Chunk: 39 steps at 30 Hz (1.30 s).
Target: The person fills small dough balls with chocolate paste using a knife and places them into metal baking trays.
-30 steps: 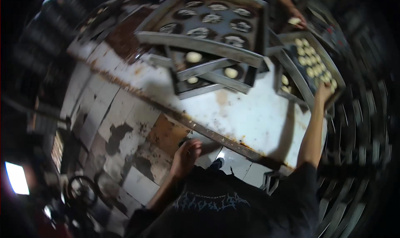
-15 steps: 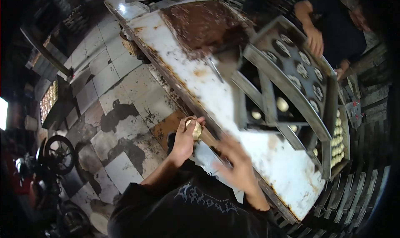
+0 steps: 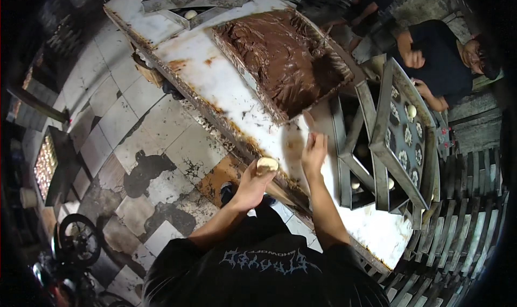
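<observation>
A piece of pale dough rests in my left hand, whose fingers curl around it above the table's near edge. My right hand is closed over the table, pinching a thin metal spatula; its blade points toward the metal tray of chocolate-brown paste. Part of the spatula is hidden by my fingers. Beside my right hand stand stacked metal trays. The top tray holds several rounds with white-speckled tops and a pale dough ball.
Across the stack a person in a dark shirt has hands near the top tray. More metal trays sit at the table's far end. Narrow metal pans are stacked at the right. A motorbike stands on the tiled floor at the left.
My right hand has moved away from the dough, out over the table, and has taken hold of the spatula. The view has shifted. A dough ball now shows on the top tray.
</observation>
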Motion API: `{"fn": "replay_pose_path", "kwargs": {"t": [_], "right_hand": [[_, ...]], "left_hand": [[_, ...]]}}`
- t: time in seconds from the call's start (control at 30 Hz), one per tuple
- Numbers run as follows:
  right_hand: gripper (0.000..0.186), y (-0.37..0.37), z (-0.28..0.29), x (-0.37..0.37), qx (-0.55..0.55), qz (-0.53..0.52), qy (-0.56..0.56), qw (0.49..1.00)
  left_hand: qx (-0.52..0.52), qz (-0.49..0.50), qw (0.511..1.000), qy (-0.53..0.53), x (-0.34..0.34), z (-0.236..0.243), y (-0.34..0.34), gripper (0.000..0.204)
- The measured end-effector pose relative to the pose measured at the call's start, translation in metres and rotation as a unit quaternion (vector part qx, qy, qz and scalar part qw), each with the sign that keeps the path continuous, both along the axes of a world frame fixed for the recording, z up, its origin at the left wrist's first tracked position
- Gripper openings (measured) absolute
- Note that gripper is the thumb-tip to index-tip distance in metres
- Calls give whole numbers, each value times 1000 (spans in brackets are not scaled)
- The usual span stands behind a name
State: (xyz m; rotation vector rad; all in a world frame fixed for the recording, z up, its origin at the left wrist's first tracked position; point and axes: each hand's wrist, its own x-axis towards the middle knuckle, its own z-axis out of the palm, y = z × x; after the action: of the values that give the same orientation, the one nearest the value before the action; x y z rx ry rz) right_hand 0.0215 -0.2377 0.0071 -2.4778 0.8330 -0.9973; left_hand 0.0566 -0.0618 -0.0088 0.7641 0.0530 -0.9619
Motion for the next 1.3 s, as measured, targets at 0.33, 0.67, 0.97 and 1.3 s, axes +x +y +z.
{"fn": "replay_pose_path", "kwargs": {"t": [0.33,0.67,0.97,1.3], "right_hand": [[17,0,94,71,-83,30,466,880],[14,13,132,93,417,187,94,885],[20,16,42,23,-88,277,-50,956],[18,-16,-21,-11,209,24,-83,974]], "left_hand": [[35,-67,981,-178,22,27,-20,39],[-104,130,975,147,77,41,1,38],[-264,62,926,262,92,90,17,46],[-151,-12,987,45,61,22,57,31]]}}
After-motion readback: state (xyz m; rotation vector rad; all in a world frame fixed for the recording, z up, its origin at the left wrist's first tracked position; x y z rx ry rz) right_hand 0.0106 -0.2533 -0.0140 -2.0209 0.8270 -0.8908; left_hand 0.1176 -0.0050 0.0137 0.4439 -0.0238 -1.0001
